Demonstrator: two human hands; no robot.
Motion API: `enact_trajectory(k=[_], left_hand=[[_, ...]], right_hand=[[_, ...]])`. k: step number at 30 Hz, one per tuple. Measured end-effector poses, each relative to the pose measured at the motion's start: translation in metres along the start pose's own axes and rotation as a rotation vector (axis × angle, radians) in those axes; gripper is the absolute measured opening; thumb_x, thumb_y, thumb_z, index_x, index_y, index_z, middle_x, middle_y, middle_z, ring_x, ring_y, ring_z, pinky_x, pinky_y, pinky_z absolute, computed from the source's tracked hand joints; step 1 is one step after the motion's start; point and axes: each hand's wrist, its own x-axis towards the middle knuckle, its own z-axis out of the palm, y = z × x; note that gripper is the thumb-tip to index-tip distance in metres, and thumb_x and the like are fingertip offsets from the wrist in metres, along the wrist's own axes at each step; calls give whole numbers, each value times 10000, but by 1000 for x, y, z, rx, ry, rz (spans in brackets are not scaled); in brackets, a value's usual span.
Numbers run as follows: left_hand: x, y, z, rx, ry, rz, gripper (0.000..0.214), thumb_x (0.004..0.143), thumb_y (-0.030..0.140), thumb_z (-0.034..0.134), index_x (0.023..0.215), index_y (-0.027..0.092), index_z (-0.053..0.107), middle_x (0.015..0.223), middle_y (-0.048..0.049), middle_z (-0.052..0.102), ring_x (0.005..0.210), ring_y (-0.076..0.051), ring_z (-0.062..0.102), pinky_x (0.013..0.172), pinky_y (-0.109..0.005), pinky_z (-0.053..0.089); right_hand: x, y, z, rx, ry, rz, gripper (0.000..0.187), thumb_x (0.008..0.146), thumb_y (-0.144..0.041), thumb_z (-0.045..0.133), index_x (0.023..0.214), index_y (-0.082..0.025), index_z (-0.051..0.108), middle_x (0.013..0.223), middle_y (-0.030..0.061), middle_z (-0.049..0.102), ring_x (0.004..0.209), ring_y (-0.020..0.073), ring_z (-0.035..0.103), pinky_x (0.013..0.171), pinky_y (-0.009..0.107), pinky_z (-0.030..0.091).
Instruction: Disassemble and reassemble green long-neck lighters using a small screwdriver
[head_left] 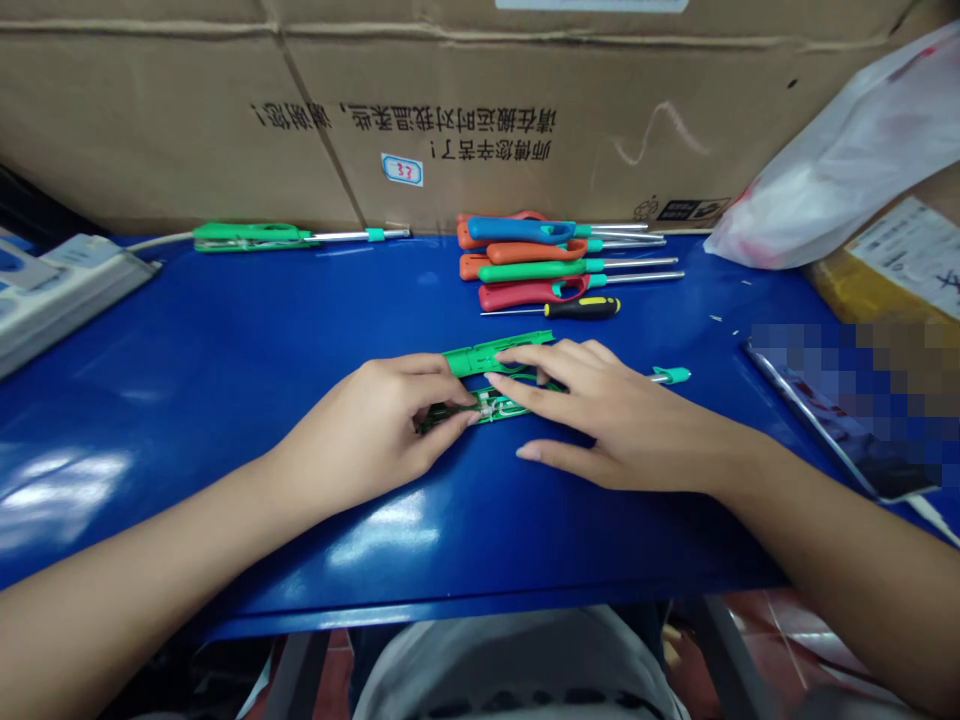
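Note:
A green opened lighter body [491, 405] with wires and a white part inside lies on the blue table [225, 360]. My left hand [382, 430] pinches its left end between thumb and fingers. Just beside it, my right hand [600, 410] rests flat with fingers stretched, fingertips pressing on the inner parts. A separate green cover half [487, 355] lies just beyond, touching my right fingertips. The lighter's metal nozzle with a teal tip [671, 376] sticks out to the right of my right hand.
A pile of several long-nozzle lighters [540, 262] and a black-yellow screwdriver [581, 308] lie behind. One green lighter [255, 236] sits far left by a power strip [52, 290]. Cardboard boxes [450, 110] wall the back; a plastic bag [840, 170] is at right.

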Motion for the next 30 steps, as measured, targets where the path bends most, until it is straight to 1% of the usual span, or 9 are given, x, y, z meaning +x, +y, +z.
enact_trajectory(k=[4,7,12,15,18,21,24,27,30], left_hand=[[-2,-1,0,35,-5,6,156,963,228,644,1007,196,790,924,-28,716,775,-155,688,688,-276,538],[-2,-2,0,43,-8,-1,169,967,237,639,1013,201,798,920,-31,717,772,-161,690,685,-282,541],[-2,-1,-1,48,-12,-16,167,965,249,643,1015,212,799,936,-30,719,794,-169,696,701,-285,546],[-2,0,-1,61,-13,-15,176,973,260,637,1021,216,800,937,-31,722,792,-169,699,715,-286,552],[-2,0,-1,79,-17,-5,190,980,268,624,1020,215,801,944,-38,728,819,-180,705,749,-299,561],[-2,0,-1,99,-23,8,198,983,269,616,1024,208,800,952,-44,732,841,-190,711,760,-306,568],[-2,0,-1,118,-23,13,204,985,270,611,1031,212,801,952,-45,735,834,-185,712,762,-301,570],[-2,-1,-2,129,-26,7,206,987,276,609,1036,221,802,952,-42,736,837,-184,713,754,-293,567],[-3,-1,-2,134,-27,5,206,986,281,610,1035,226,803,958,-41,739,849,-187,715,748,-291,565]], right_hand=[[0,11,-3,54,165,63,400,1050,-326,480,1383,-174,641,1300,141,624,1160,267,559,982,475,449],[-1,15,-6,67,177,40,352,1033,-287,507,1324,-220,693,1197,120,642,1076,253,557,959,471,453],[-2,7,-5,4,-19,-10,458,1033,-441,514,1475,-331,568,1516,144,476,1301,335,484,1054,575,409],[-2,3,-1,-29,-86,-10,498,1038,-471,490,1509,-313,531,1599,165,410,1386,382,434,1089,620,379],[-2,3,0,-8,-83,-12,522,1030,-485,504,1513,-288,526,1617,170,397,1411,382,417,1113,625,362],[-1,7,-2,49,3,19,484,1045,-412,490,1503,-260,534,1551,155,477,1370,334,458,1105,592,389],[2,12,-2,88,152,91,363,1045,-288,486,1358,-262,667,1361,124,615,1254,289,535,1078,549,413],[6,16,5,149,251,159,270,1006,-299,587,1220,-261,746,1209,100,669,1153,266,579,1055,511,428],[10,16,15,214,303,240,281,949,-326,685,1216,-261,747,1192,90,669,1160,267,578,1045,488,438]])
